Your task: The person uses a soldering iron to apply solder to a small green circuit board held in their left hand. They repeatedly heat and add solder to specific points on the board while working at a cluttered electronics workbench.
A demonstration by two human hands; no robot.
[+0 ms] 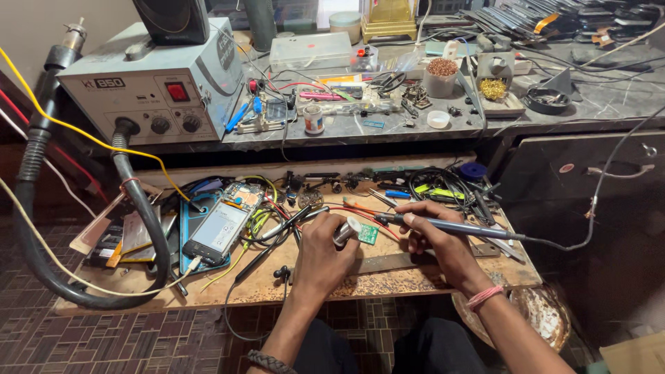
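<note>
At nine o'clock a thick black hose point(41, 228) loops off the frame's left edge and back up to a grey rework station point(156, 83) at ten o'clock; its front carries a dark rectangular label, a red square switch and two black knobs. Below it, on the wooden desk point(388, 280), a smartphone point(216, 232) lies face up on a blue mat, its pale screen tilted, with an opened phone board just behind it at twelve o'clock. Stacked flat parts at the desk's left end are too cluttered to tell apart.

At the centre the left hand point(325, 253) is clenched around a small silver cylindrical tool point(346, 230), whose tip touches a small green circuit board point(368, 234) lying on the desk. Just at three o'clock of it, the right hand point(433, 232) grips a blue-grey soldering iron point(450, 226) like a pen, tip pointing toward the board; its cable trails off right.

On the upper stone desk, at twelve o'clock, stand a clear plastic box point(312, 50) and a small white jar with a coloured label point(314, 119). At one o'clock sits a tub of copper-coloured wool point(442, 75). Phone parts at the top right corner are cut off.
</note>
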